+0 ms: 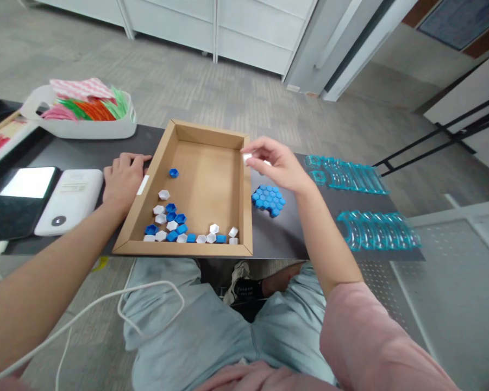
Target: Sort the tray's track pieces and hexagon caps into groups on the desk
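Note:
A shallow cardboard tray (pixel 204 138) lies on the dark table, with several blue and white hexagon pieces (pixel 171 224) gathered along its near edge and one blue piece (pixel 173 172) alone farther back. My right hand (pixel 277 165) hovers over the tray's right wall, fingers pinched on a small white hexagon piece (pixel 248 158). Just below that hand, a cluster of joined blue hexagons (pixel 268 200) rests on the table. My left hand (pixel 123 176) lies on the table against the tray's left wall, fingers curled, holding nothing I can see.
Two rows of clear teal curved pieces (pixel 346 174) (pixel 377 229) lie at the right. A white power bank (pixel 70 201) and a phone (pixel 18 201) sit at the left, with a white basket of coloured packets (pixel 85 108) behind them. A white cable (pixel 106 304) crosses my lap.

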`<action>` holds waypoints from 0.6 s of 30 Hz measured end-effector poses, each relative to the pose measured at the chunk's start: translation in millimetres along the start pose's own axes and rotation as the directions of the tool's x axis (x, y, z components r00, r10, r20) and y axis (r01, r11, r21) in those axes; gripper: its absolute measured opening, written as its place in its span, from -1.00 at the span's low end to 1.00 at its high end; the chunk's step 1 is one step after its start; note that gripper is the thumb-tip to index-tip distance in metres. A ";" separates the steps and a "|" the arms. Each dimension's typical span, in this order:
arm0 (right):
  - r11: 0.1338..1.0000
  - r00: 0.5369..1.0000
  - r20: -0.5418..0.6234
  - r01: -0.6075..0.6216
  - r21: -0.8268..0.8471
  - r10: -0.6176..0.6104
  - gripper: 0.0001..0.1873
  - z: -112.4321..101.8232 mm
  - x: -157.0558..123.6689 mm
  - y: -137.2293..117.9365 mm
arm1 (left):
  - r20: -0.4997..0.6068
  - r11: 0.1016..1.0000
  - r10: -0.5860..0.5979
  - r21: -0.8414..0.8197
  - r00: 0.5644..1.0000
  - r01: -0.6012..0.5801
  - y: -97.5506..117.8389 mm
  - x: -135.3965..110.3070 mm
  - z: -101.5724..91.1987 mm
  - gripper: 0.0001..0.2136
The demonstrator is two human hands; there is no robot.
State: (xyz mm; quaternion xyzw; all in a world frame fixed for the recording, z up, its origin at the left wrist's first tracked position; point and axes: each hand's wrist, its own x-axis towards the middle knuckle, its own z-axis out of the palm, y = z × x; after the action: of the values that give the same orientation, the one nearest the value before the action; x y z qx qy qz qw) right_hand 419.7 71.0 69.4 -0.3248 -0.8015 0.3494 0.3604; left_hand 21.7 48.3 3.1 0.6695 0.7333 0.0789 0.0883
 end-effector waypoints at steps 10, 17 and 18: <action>0.960 0.895 -0.423 -0.230 -0.158 0.145 -0.69 -105.4 -76.6 105.3 | 0.014 0.990 -0.066 0.129 0.998 0.063 -4.8 9.8 4.3 -0.39; 0.882 0.907 -0.358 -0.343 -0.325 0.221 -0.86 -109.1 -84.4 102.2 | -0.019 0.981 -0.070 0.178 0.997 0.072 -21.9 19.6 12.8 -0.38; 0.878 0.910 -0.347 -0.344 -0.334 0.225 -0.86 -108.8 -84.4 101.8 | -0.034 0.983 -0.057 0.175 0.998 0.063 -26.3 21.4 15.0 -0.38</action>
State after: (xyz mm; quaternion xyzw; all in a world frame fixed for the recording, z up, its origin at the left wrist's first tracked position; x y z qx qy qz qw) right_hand 579.3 96.7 12.9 -0.5540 -0.7337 0.1807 0.3495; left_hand -2.2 67.1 -18.1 0.6511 0.7584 0.0209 0.0208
